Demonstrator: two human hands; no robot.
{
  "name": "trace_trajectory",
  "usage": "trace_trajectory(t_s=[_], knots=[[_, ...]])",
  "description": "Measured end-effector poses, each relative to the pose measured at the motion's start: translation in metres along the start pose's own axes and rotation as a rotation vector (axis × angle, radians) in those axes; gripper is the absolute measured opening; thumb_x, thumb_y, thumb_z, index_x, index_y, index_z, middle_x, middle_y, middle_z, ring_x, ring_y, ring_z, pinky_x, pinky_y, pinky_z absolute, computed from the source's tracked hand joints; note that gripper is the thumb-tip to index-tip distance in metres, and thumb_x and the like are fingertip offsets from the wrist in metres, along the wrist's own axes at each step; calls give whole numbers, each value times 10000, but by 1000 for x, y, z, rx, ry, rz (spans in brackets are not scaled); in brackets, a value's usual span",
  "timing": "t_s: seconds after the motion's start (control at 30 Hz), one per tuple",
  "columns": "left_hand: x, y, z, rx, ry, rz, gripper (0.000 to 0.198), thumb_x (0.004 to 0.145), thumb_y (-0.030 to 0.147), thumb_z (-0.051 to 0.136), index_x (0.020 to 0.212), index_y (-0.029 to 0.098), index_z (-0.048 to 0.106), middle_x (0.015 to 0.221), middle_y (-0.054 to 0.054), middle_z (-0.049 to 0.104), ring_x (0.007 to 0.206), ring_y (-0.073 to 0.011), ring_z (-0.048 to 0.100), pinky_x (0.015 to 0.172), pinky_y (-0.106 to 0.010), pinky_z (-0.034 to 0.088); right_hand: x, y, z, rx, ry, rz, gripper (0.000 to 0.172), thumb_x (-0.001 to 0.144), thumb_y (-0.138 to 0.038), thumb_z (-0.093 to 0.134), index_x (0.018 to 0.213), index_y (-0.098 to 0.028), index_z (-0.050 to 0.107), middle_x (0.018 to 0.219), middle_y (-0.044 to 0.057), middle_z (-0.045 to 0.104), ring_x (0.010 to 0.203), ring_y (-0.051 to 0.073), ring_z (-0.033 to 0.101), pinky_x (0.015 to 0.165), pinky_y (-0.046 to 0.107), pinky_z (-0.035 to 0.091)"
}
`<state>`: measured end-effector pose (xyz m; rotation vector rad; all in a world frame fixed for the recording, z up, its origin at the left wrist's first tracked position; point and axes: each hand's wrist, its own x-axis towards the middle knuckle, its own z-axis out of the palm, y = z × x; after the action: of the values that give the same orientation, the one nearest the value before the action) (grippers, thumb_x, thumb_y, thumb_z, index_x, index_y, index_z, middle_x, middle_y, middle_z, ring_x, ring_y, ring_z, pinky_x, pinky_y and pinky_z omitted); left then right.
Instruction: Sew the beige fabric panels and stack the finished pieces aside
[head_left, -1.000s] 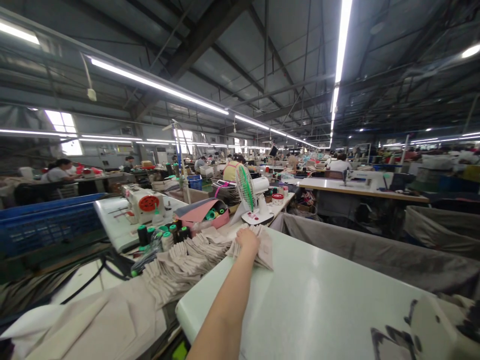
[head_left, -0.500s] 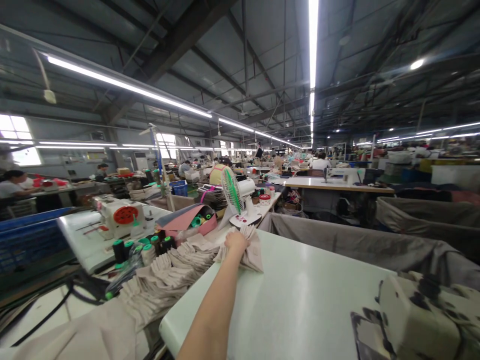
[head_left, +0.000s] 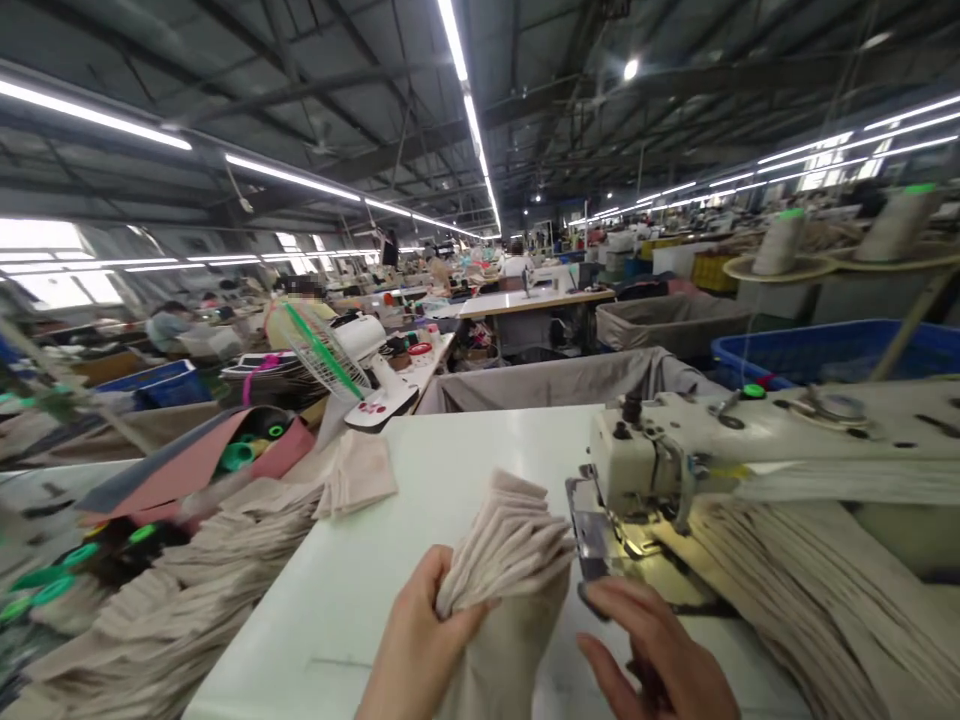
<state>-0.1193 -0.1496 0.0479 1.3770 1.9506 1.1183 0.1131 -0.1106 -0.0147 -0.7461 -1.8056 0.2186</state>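
Note:
In front of me, my left hand point(head_left: 427, 630) is closed round a bundle of beige fabric pieces point(head_left: 510, 555), their folded edges fanned out at the top. Just right of the bundle, my right hand point(head_left: 652, 650) has its fingers apart and curved, with nothing visible in them. A sewing machine point(head_left: 630, 460) stands beyond it, its needle area lit yellow. More beige strips point(head_left: 817, 590) lie layered beside the machine, at the right.
A small stack of beige cloth point(head_left: 360, 475) lies at the tabletop's point(head_left: 292, 610) far left corner. A long row of gathered fabric point(head_left: 172, 600) runs along the left edge. Behind are a fan point(head_left: 375, 375), a grey cloth bin point(head_left: 525, 385) and thread cones point(head_left: 780, 245).
The view has swung right, bringing the machine closer to the middle. The reaching hand has left the cloth at the far corner. Both hands are now nearer me, with the bundle in the left.

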Motion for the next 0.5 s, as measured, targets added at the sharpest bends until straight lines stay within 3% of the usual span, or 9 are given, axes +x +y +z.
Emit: trace_trajectory(t_s=[0.1,0.2,0.37,0.5], knots=[[-20,-5,13,-121,-32,-20,171,689,355,686,766,223,610,714,19,648,728,-201,593,678,-240,458,23,-12,-14,9,-67,-172,345,912,-152,621,1251,-190,573,1054,107,737,814,152,751,634,161,607],[-28,-4,17,-190,-59,-38,209,667,369,737,761,218,628,716,12,663,727,-206,600,680,-245,474,30,-16,-17,4,-69,-181,315,912,-165,616,1223,-172,571,1075,125,719,956,191,733,735,221,625],[-29,2,15,-253,-95,-78,282,664,418,776,791,202,648,753,-1,683,752,-208,614,692,-248,492,22,-11,-15,36,-157,-119,298,903,-144,567,1197,-190,546,1052,104,702,892,178,732,635,201,610],[-29,2,16,-290,-107,-91,295,655,413,778,794,193,640,742,-2,677,737,-202,615,676,-245,496,16,-12,-18,115,-283,-115,459,854,-90,509,1297,-202,465,940,39,714,691,127,706,525,165,543]])
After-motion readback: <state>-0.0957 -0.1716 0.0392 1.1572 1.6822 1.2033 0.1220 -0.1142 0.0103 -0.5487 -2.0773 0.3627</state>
